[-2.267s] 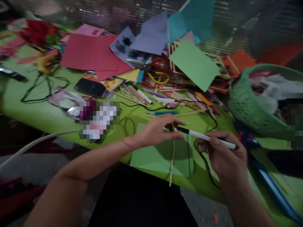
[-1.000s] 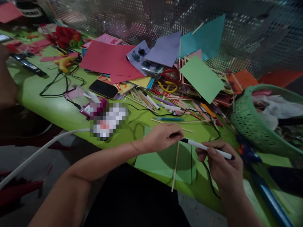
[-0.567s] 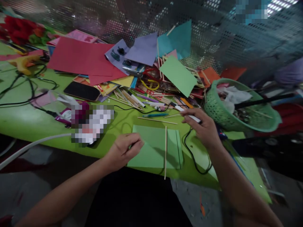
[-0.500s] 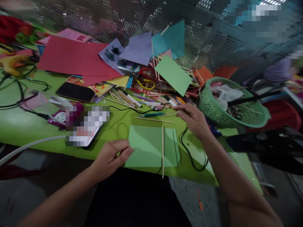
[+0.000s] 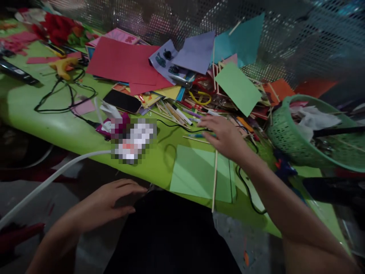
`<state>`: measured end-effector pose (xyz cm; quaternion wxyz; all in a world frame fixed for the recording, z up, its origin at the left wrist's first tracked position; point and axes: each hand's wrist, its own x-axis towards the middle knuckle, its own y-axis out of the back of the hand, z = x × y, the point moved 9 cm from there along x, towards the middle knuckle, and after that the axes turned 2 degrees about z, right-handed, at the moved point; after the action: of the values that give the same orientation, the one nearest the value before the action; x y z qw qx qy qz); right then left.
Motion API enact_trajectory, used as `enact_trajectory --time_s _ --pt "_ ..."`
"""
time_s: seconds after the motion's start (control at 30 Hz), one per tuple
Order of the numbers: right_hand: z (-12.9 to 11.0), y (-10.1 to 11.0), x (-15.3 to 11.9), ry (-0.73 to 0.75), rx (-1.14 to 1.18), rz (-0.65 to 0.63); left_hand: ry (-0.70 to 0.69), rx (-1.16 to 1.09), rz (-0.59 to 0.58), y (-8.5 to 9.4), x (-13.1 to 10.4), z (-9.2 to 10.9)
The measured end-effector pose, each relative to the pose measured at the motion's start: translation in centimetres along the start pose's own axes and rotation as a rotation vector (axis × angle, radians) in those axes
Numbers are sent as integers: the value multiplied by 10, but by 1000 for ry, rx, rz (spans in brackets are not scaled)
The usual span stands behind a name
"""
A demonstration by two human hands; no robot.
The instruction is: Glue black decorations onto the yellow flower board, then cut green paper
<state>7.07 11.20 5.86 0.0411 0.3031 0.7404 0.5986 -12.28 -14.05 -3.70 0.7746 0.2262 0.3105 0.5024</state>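
My left hand is off the front edge of the table, beside my lap. Its fingers are stretched out, the thumb apart, and it holds nothing. Over the near side of a pile of pens and sticks, my right hand reaches with its fingers apart. Close to its fingertips lie a teal pen and a white marker. Below that hand a light green paper sheet lies flat at the table's edge. A thin wooden stick lies across the sheet and sticks out past its lower edge.
Behind are red paper, purple paper, scissors with yellow handles and a loose green card. A black phone and a blurred-out device lie left. A green basket stands right, with black cables nearby.
My left hand has left the green sheet's edge and moved down and left, its fingers opening. My right hand has shifted left over the pens. The view has turned left.
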Motion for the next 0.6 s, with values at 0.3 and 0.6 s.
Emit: enact_trajectory --time_s 0.3,0.6 --pt "-137 -71 17 316 312 -336 -61 -90 -5 -10 9 17" --pt "-152 -102 37 345 314 -365 -74 -137 -2 -10 2 16"
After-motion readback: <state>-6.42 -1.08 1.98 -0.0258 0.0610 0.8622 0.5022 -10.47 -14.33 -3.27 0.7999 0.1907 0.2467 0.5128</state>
